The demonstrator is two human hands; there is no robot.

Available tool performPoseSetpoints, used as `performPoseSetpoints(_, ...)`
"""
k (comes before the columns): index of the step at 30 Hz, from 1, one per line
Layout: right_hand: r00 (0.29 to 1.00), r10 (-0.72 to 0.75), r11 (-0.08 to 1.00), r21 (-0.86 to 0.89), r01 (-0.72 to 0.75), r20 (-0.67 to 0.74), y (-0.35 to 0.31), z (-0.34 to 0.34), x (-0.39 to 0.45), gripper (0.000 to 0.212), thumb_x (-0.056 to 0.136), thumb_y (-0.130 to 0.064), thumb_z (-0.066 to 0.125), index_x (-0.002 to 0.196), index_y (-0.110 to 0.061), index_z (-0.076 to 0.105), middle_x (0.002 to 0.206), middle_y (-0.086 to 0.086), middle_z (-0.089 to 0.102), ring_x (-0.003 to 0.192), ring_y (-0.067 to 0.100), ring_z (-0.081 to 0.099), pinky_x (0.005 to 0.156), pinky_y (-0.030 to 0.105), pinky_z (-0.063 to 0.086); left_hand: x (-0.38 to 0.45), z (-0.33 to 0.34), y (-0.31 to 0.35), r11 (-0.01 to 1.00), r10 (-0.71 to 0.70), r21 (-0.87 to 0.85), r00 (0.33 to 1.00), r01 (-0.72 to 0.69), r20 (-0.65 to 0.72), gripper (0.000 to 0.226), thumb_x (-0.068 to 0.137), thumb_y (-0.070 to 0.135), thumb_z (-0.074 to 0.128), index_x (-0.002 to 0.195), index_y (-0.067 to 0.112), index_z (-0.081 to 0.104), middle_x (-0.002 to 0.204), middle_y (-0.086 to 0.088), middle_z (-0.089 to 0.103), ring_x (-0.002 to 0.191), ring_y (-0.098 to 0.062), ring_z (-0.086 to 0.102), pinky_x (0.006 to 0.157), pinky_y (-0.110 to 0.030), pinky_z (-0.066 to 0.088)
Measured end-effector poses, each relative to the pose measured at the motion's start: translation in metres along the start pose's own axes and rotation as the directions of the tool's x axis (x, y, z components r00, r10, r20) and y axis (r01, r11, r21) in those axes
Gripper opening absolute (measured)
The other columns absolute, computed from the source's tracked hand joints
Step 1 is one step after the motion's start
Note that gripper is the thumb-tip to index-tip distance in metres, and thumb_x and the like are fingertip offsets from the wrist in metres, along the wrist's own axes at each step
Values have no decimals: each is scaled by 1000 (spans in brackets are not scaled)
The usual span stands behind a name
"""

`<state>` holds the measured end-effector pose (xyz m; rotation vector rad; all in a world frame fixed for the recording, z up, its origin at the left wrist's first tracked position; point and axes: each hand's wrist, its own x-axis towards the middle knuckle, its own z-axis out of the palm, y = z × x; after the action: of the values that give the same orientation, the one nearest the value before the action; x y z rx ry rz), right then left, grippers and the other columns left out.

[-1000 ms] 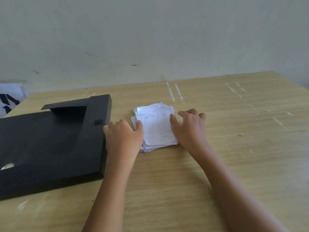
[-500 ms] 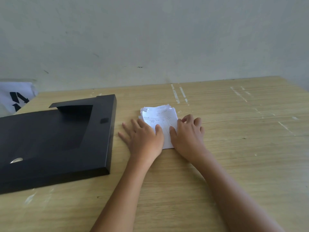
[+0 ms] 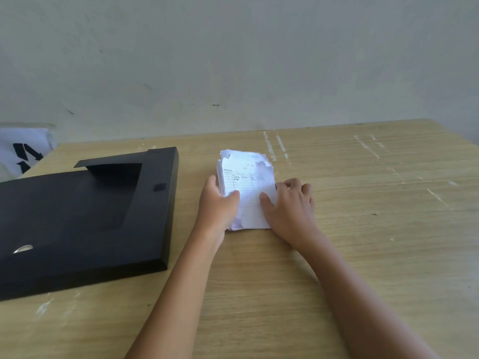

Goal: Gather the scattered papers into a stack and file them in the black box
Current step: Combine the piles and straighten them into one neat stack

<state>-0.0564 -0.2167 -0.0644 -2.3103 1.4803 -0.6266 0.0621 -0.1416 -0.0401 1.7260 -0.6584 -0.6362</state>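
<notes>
I see the stack of papers (image 3: 247,190) between my two hands on the wooden table (image 3: 363,229). My left hand (image 3: 216,206) clasps the stack's left edge, thumb lying over the top sheet, the other fingers hidden behind and under the pile. My right hand (image 3: 290,208) presses the right edge, thumb on top and fingers curled down alongside; I cannot tell how far they reach under. The near edge of the stack seems to rest on the table, but I cannot tell whether the far end is lifted. The top sheet carries a printed form with handwriting too small to read, and its far corners are ragged and blurred. The black box (image 3: 85,218) lies to the left of my left hand, near but apart, its left part cut off by the frame. A white bag (image 3: 23,149) with black marks shows partly beyond it.
</notes>
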Motion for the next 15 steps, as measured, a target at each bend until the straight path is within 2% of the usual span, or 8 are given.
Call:
performPoseSetpoints(2, 997, 72, 961, 269, -63, -25, 2, -6, 6, 59, 93, -53, 53, 134, -10, 51, 138, 9, 48, 127, 29, 39, 108, 37, 31, -1, -5, 5, 997, 30, -71, 999, -28, 28, 33, 96, 3, 59, 119, 26, 56, 114, 8, 72, 101, -9, 68, 74, -26, 55)
performPoseSetpoints(3, 996, 85, 895, 442, -66, -23, 2, -12, 9, 60, 93, -53, 55, 135, -12, 50, 137, 6, 50, 126, 25, 44, 110, 39, 35, -2, -8, 8, 993, 64, -102, 997, -60, 41, 36, 97, 3, 60, 119, 31, 55, 112, 11, 72, 101, -5, 68, 73, -23, 54)
performPoseSetpoints(5, 998, 21, 718, 695, 31, -66, -2, -24, 9, 34, 97, -45, 56, 120, -20, 58, 119, -4, 63, 108, 16, 59, 97, 46, 51, -5, -11, 15, 978, 170, -129, 985, -165, 29, 41, 98, 4, 60, 121, 38, 52, 112, 15, 71, 101, 0, 67, 72, -19, 53)
performPoseSetpoints(7, 977, -55, 649, 736, 191, -206, -10, -33, 7, 17, 99, -37, 53, 104, -22, 61, 95, -6, 68, 88, 18, 64, 81, 49, 55, -7, -10, 19, 946, 298, -132, 954, -296, -1, 40, 99, 4, 56, 123, 35, 51, 112, 13, 70, 102, 1, 66, 74, -18, 53)
performPoseSetpoints(10, 934, -131, 604, 720, 342, -333, -19, -35, 2, 8, 102, -24, 51, 106, -18, 55, 82, -22, 62, 75, 0, 57, 69, 25, 50, -14, -1, 24, 883, 463, -77, 886, -464, -25, 36, 104, 2, 43, 126, 30, 39, 115, 13, 60, 102, 7, 60, 78, -9, 49)
performPoseSetpoints(13, 938, -161, 627, 702, 338, -307, -21, -33, -2, 24, 104, -27, 46, 127, -19, 48, 107, -15, 64, 95, 0, 61, 76, 19, 49, -15, 8, 18, 865, 502, 7, 865, -502, 6, 29, 106, 9, 36, 120, 32, 25, 122, 12, 52, 110, 6, 55, 84, -12, 47)
performPoseSetpoints(15, 954, -184, 689, 662, 296, -236, -16, -26, -3, 27, 104, -33, 42, 130, -24, 43, 112, -11, 63, 100, 5, 62, 79, 26, 50, -11, 11, 7, 862, 495, 108, 868, -495, 29, 31, 105, 18, 36, 113, 43, 21, 129, 8, 50, 118, -6, 54, 95, -28, 50)
